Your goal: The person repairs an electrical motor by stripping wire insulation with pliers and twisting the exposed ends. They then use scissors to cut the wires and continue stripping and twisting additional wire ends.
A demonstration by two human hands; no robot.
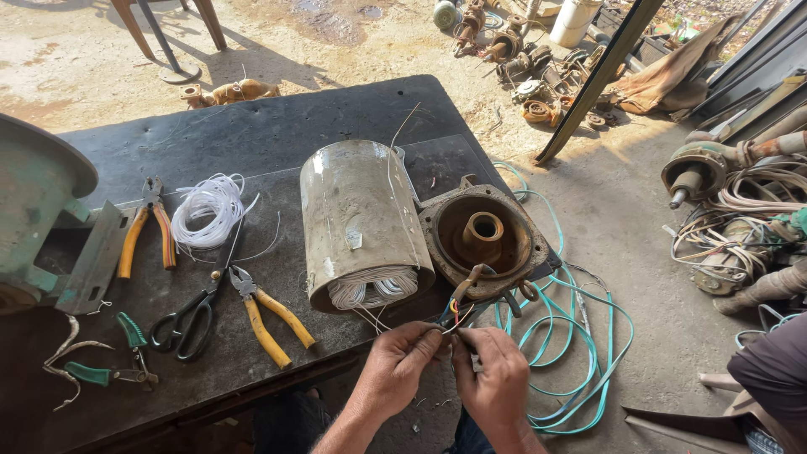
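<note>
A dark worktable [277, 126] carries pliers [269, 315], scissors [189, 319], a wire coil [210, 210] and a motor stator [361, 223].

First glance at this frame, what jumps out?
The big grey motor stator lying on its side mid-table, white windings showing at its near end. Right of it sits a rusty end bracket; below, at the table's near edge, the left hand and right hand pinch coloured wires. Teal cable loops on the ground.

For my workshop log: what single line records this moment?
left hand: pinching thin coloured wire ends | right hand: gripping same wires | behind: grey cylindrical motor stator on dark table | yellow-handled pliers idle
</note>
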